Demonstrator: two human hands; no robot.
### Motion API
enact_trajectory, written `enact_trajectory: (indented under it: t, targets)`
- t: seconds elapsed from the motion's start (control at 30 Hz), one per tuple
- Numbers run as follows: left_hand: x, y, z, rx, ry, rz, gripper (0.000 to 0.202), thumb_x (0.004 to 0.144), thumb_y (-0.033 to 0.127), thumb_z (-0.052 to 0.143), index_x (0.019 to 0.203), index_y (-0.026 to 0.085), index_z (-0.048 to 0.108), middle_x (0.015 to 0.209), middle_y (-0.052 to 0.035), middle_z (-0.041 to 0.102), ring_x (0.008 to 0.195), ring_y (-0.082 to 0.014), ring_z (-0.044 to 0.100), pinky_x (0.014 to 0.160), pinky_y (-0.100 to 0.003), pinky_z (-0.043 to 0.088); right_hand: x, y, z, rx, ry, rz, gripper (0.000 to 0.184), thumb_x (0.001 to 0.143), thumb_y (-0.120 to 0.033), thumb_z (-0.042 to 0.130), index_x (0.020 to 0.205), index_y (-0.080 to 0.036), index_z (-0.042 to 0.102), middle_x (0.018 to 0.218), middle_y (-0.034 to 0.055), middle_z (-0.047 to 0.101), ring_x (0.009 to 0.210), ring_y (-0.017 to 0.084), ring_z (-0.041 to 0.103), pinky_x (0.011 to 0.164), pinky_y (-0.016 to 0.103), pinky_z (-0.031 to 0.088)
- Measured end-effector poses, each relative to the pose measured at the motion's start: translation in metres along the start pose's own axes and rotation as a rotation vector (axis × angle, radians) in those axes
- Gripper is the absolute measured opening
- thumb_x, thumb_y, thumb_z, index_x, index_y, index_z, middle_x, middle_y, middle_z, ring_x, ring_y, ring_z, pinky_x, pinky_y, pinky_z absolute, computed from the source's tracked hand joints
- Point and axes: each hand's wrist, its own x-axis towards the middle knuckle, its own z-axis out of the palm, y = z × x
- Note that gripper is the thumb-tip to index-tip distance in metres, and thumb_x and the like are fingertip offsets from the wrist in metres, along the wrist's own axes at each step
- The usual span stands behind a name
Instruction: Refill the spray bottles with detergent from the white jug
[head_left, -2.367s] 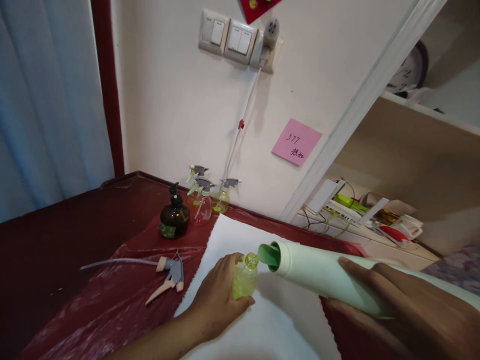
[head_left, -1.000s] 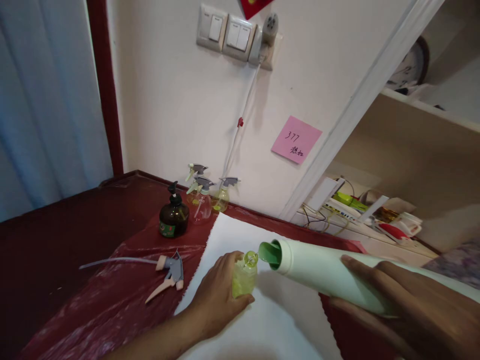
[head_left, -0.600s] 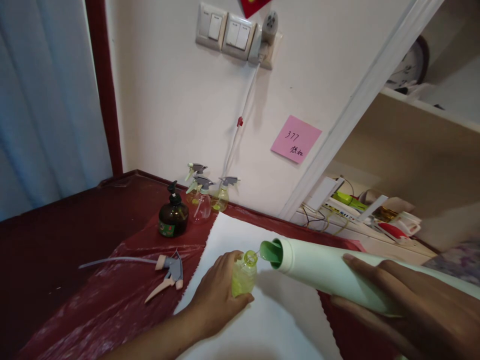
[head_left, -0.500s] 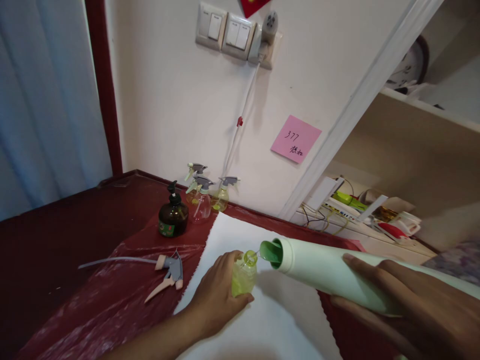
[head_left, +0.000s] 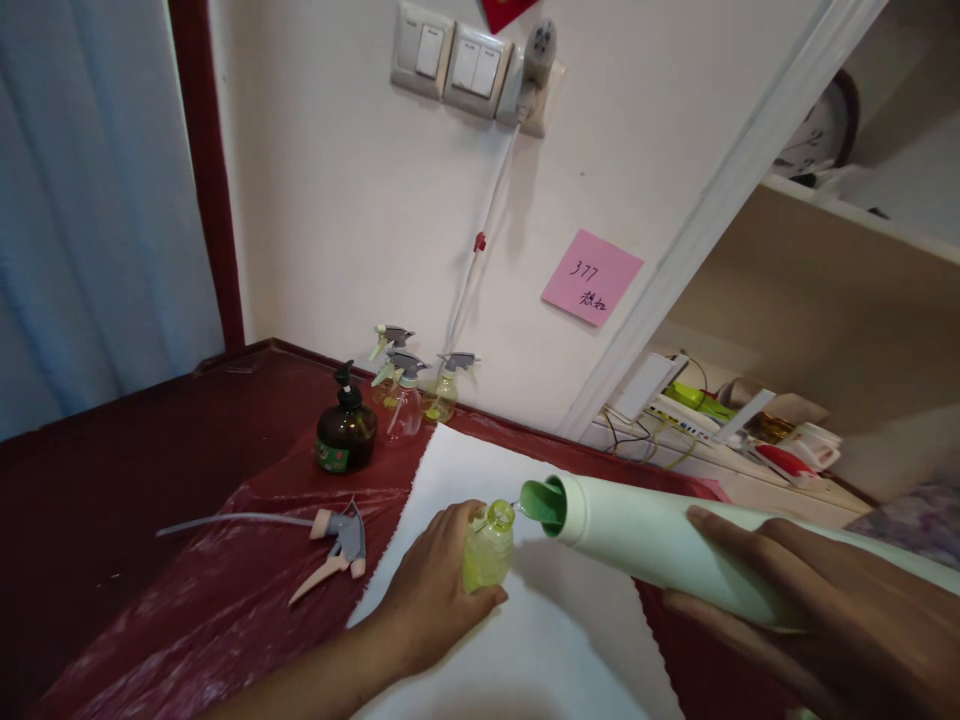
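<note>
In the head view my left hand (head_left: 439, 580) is closed around a small yellow-green spray bottle (head_left: 489, 550) without its sprayer top. My right hand (head_left: 832, 610) grips a long pale-green bottle (head_left: 667, 535), tilted almost level. From its green spout a thin stream of clear liquid runs into the open neck of the small bottle. To the left, a grey and peach trigger sprayer head (head_left: 346, 540) with a long clear tube lies on the red plastic sheet (head_left: 225, 600). Beneath both hands spreads a white cloth (head_left: 469, 465).
By the wall stand several trigger spray bottles (head_left: 405, 412) and a dark pump bottle (head_left: 346, 437). A cable (head_left: 491, 195) hangs from the socket above them. At the right, a shelf holds a white router (head_left: 682, 420) and other items. A pink note (head_left: 592, 278) is on the wall.
Both hands and bottles stay almost in place. Liquid keeps pouring from the pale-green bottle into the small one, its stream a little thicker at the spout.
</note>
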Motion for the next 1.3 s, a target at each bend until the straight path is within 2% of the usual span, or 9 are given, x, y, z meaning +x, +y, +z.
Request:
enact_trajectory:
  t: [0.1, 0.2, 0.37, 0.53, 0.7, 0.8, 0.97, 1.1, 1.3]
  targets:
    - [0.0003, -0.0012, 0.0003, 0.0, -0.002, 0.006, 0.07, 0.072, 0.021, 0.072, 0.138, 0.019, 0.046, 0.141, -0.0131, 0.058, 0.134, -0.0291, 0.05, 0.115, -0.041, 0.035, -0.0002, -0.0003, -0.0007, -0.037, -0.052, -0.035, 0.067, 0.1, -0.045, 0.061, 0.161, -0.028, 0.039, 0.1, 0.0089, 0.075, 0.073, 0.029, 0.072, 0.062, 0.041, 0.047]
    - [0.0002, -0.0017, -0.0002, -0.002, -0.008, 0.007, 0.071, 0.072, 0.021, 0.072, 0.138, 0.019, 0.045, 0.141, -0.0133, 0.057, 0.133, -0.0293, 0.05, 0.115, -0.042, 0.035, -0.0009, 0.0002, -0.0015, -0.069, -0.056, -0.024, 0.06, 0.1, -0.047, 0.06, 0.154, -0.025, 0.048, 0.109, 0.0113, 0.075, 0.081, 0.031, 0.074, 0.063, 0.041, 0.049]
    - [-0.0004, -0.0014, -0.0001, -0.005, -0.001, 0.005, 0.07, 0.073, 0.02, 0.071, 0.137, 0.019, 0.045, 0.141, -0.0131, 0.057, 0.133, -0.029, 0.05, 0.115, -0.042, 0.036, 0.0002, 0.0012, -0.0018, -0.076, -0.032, -0.033, 0.06, 0.099, -0.045, 0.061, 0.154, -0.026, 0.047, 0.102, 0.0095, 0.075, 0.076, 0.03, 0.073, 0.061, 0.041, 0.048]
    - [-0.0005, -0.0006, -0.0001, -0.007, 0.001, 0.003, 0.068, 0.072, 0.02, 0.072, 0.136, 0.022, 0.046, 0.14, -0.0119, 0.058, 0.132, -0.0289, 0.051, 0.114, -0.042, 0.037, 0.0005, 0.0003, -0.0037, -0.057, -0.05, -0.026, 0.057, 0.1, -0.046, 0.059, 0.152, -0.025, 0.049, 0.104, 0.0101, 0.075, 0.074, 0.03, 0.073, 0.059, 0.04, 0.047]
    - [0.0001, 0.0002, -0.0004, -0.005, -0.005, -0.01, 0.069, 0.072, 0.02, 0.072, 0.136, 0.021, 0.046, 0.141, -0.0129, 0.058, 0.134, -0.0295, 0.05, 0.115, -0.042, 0.036, -0.0016, 0.0, -0.0044, -0.062, -0.066, -0.017, 0.052, 0.099, -0.044, 0.062, 0.147, -0.026, 0.054, 0.105, 0.0082, 0.075, 0.079, 0.029, 0.073, 0.063, 0.039, 0.05]
    - [0.0001, -0.0005, 0.0002, -0.005, 0.003, 0.004, 0.068, 0.072, 0.019, 0.072, 0.136, 0.019, 0.047, 0.142, -0.0131, 0.057, 0.134, -0.029, 0.05, 0.116, -0.043, 0.035, -0.0018, 0.0007, -0.004, -0.084, -0.087, 0.002, 0.046, 0.101, -0.049, 0.057, 0.141, -0.027, 0.059, 0.101, 0.0064, 0.075, 0.076, 0.028, 0.073, 0.061, 0.039, 0.049]
    - [-0.0002, -0.0012, 0.0009, 0.005, 0.008, 0.009, 0.07, 0.073, 0.019, 0.072, 0.138, 0.018, 0.046, 0.142, -0.0132, 0.057, 0.134, -0.0279, 0.05, 0.116, -0.042, 0.035, -0.0017, 0.0015, -0.003, -0.066, -0.063, -0.016, 0.044, 0.101, -0.047, 0.058, 0.138, -0.024, 0.06, 0.097, 0.0068, 0.074, 0.076, 0.028, 0.072, 0.066, 0.04, 0.049]
    - [-0.0014, -0.0016, 0.0015, 0.011, 0.008, 0.014, 0.07, 0.073, 0.02, 0.071, 0.138, 0.019, 0.046, 0.143, -0.0129, 0.057, 0.135, -0.028, 0.05, 0.116, -0.042, 0.035, 0.0001, 0.0003, -0.0033, -0.071, -0.058, -0.034, 0.043, 0.101, -0.047, 0.06, 0.137, -0.023, 0.061, 0.096, 0.0056, 0.074, 0.071, 0.026, 0.071, 0.061, 0.037, 0.048]
    - [-0.0013, -0.0031, 0.0015, 0.007, 0.019, 0.013, 0.069, 0.072, 0.02, 0.071, 0.136, 0.022, 0.046, 0.142, -0.0131, 0.058, 0.134, -0.0302, 0.051, 0.116, -0.045, 0.036, 0.0032, -0.002, -0.005, -0.096, -0.052, -0.024, 0.037, 0.101, -0.048, 0.057, 0.13, -0.025, 0.064, 0.093, 0.0049, 0.075, 0.067, 0.027, 0.072, 0.057, 0.038, 0.05]
